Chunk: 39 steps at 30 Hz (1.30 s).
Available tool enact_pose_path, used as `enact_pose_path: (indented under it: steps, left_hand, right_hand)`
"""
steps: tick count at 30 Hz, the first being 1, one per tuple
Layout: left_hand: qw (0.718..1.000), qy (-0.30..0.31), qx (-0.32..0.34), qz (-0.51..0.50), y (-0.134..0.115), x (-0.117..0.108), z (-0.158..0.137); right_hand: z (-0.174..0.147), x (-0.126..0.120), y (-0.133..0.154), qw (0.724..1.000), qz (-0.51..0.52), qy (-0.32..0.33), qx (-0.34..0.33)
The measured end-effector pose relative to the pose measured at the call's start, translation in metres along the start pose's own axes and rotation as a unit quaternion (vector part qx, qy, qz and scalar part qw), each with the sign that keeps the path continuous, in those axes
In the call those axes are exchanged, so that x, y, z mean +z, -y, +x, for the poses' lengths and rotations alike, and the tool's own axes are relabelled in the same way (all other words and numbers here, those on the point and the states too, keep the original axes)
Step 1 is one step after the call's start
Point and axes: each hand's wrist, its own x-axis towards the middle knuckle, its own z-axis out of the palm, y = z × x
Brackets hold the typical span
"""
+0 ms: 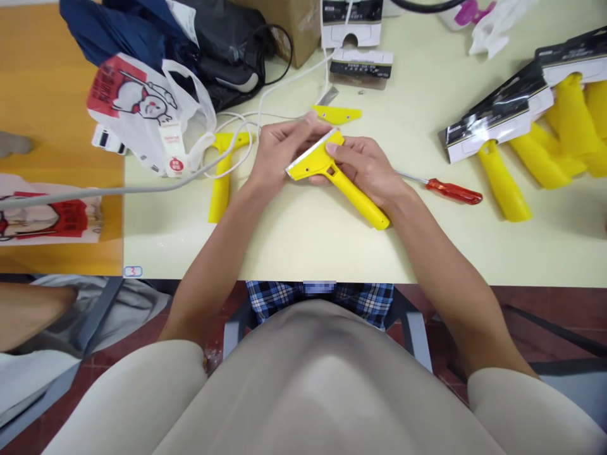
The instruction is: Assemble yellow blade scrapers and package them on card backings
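Note:
A yellow scraper (pixel 358 197) with a pale strip along its head edge is tilted above the table, its handle slanting down to the right. My right hand (pixel 370 167) is closed around its neck, thumb on the head. My left hand (pixel 275 155) is curled at the head's upper left edge, fingers partly hidden behind it. Just beyond the fingers lies a loose yellow cover plate (pixel 337 114) with two holes, and a small metal blade (pixel 328 96) is behind that. A screwdriver (pixel 453 191) with a red handle rests right of my right hand.
Another yellow scraper (pixel 220 183) lies to the left under a white cable (pixel 190 183). Several packaged yellow scrapers (pixel 505 183) are piled on the right. A plastic bag (pixel 142 114), a dark bag (pixel 227 38), a cardboard box (pixel 296 28) and black-and-white packages (pixel 361 64) occupy the back.

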Motion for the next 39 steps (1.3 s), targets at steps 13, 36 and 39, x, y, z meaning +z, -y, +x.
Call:
enact_pose_path:
  steps: [13, 36, 39]
  left_hand:
    - [0.999, 0.022, 0.028, -0.024, 0.005, 0.009, -0.014]
    - [0.995, 0.033, -0.021, -0.087, 0.001, 0.024, -0.024]
    - [0.996, 0.022, -0.023, -0.086, 0.002, 0.025, -0.023]
  right_hand:
    - [0.020, -0.009, -0.007, 0.979, 0.006, -0.151, -0.139]
    - [-0.019, 0.021, 0.020, 0.931, -0.255, -0.133, -0.226]
    - [-0.023, 0.037, 0.020, 0.935, -0.183, -0.154, -0.262]
